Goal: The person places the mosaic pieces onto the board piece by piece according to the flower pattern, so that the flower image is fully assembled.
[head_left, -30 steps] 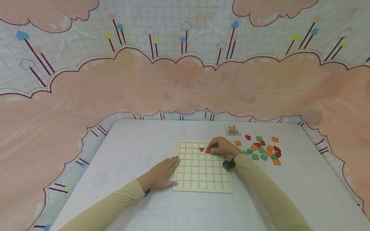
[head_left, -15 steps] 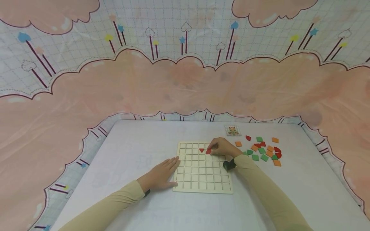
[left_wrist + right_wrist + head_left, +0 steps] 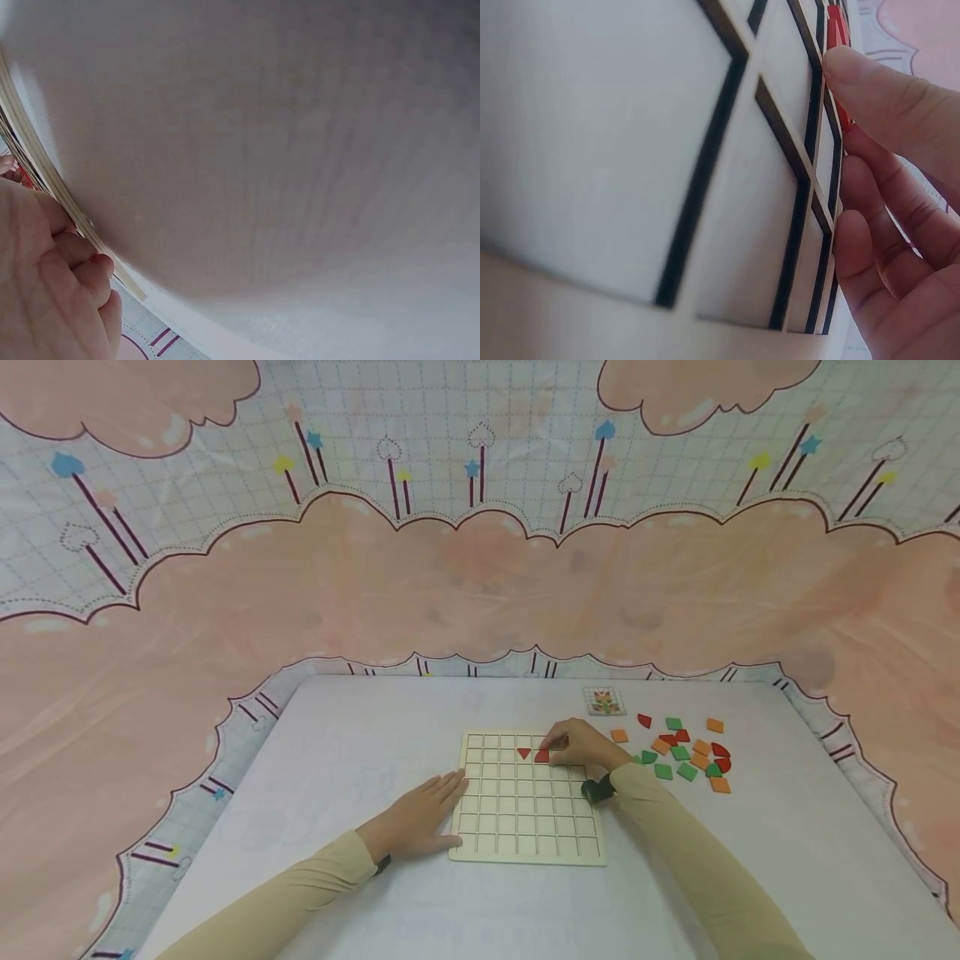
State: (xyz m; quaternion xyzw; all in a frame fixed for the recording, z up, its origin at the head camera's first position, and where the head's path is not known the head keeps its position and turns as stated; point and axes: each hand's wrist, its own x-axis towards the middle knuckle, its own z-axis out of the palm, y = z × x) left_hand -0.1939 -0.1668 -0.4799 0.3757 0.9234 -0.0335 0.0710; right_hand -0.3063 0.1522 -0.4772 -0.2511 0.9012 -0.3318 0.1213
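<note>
A person in beige sleeves [image 3: 285, 889] is working with 2 bare hands at a table [image 3: 330, 743] with a white surface. A pale gridded board [image 3: 507, 807] is lying flat there; directions are running clockwise around its middle, with 12 o'clock pointing away from the person.

At 9 o'clock, the left hand [image 3: 416, 811] is resting released, its fingers stretching out to touch the board's edge and its thumb touching near the 8 o'clock corner. At 1 o'clock, the right hand [image 3: 581, 744] is reaching over the board, its thumb and fingers pinching 1 red piece [image 3: 542, 757] just past 12 o'clock. The fingers are partly hiding it, so I cannot tell whether it is sitting fully in its cell. Just beside it, at 12 o'clock, 1 red triangle [image 3: 523, 752] is pointing toward 6.

Off the board, between 2 and 3 o'clock, red, green and orange loose pieces [image 3: 680, 752] are lying scattered, some touching. At 1 o'clock, beyond the board, a small card [image 3: 603, 701] is showing a coloured pattern. A pink cloud-printed cloth [image 3: 480, 593] is hanging behind.
</note>
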